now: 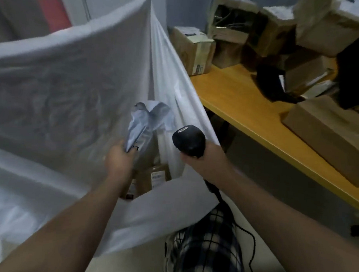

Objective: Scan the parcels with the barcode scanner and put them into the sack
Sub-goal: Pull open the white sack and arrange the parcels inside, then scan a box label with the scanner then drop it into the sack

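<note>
Step in hand: by my reading, the drop; the grey mailer (146, 121) hangs over the open mouth of the sack (74, 68), so bagging looks under way, though whether it has been scanned cannot be told
Left grip: the left grip (119, 159) pinches the mailer's lower end, fingers curled round it
Right grip: the right grip (202, 155) is wrapped round the handle of the barcode scanner (189, 140), its head just beside the mailer but apart from it
Where the parcel is: between the sack's raised walls, above brown parcels (160, 174) lying lower inside
Next move: probably a plain release, with the fingers uncurling while the mailer is past the near rim, then a reach to the counter (248, 110) for another box
Mailer: thin plastic film, limp and creased, its top splayed in crumpled flaps; blurred
Sack: white, soft, faintly translucent sheet standing in broad folds
Scanner: black, rounded head with a dull sheen; a dark cable (250, 239) trails below
Waiting parcels: brown cardboard boxes (195, 51), stiff and square-edged, some labelled, piled at the back of the smooth yellow counter; a flat box (330, 139) lies near its front edge
</note>
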